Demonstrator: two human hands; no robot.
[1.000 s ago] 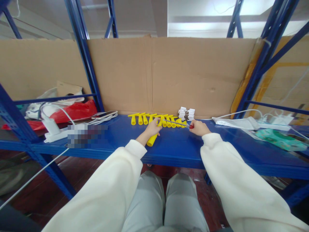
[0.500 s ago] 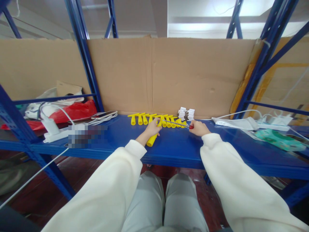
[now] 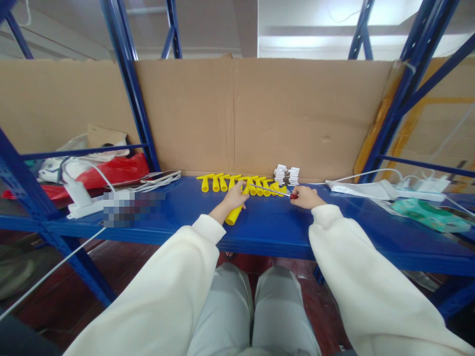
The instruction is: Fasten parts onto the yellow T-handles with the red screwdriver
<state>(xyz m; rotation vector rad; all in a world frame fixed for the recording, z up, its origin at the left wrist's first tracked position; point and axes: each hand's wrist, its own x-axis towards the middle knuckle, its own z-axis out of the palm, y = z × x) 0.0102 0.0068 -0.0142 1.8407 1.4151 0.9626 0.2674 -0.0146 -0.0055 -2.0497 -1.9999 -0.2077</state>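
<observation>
My left hand (image 3: 235, 196) is closed round a yellow T-shaped plastic piece (image 3: 232, 216), whose hollow round end points toward me. In my right hand (image 3: 307, 197), closed, is a screwdriver (image 3: 294, 196) with a red handle. Its thin metal shaft runs left to the top of the held yellow piece; whether the tip touches it is too small to tell. Behind my hands several similar yellow T-shaped pieces (image 3: 215, 184) lie in a row on the blue shelf. Smaller yellow parts (image 3: 278, 189) sit at the row's right end, near the shaft.
White and dark small parts (image 3: 286, 175) are stacked against the cardboard panel (image 3: 289, 113). At left lie a white power strip (image 3: 89, 205), cables and a red bag (image 3: 115, 169). A green packet (image 3: 430, 214) and a white pouch (image 3: 361, 189) lie at right. Blue posts frame the shelf.
My right hand and the screwdriver handle have shifted very slightly downward. My left hand keeps its place with the yellow piece.
</observation>
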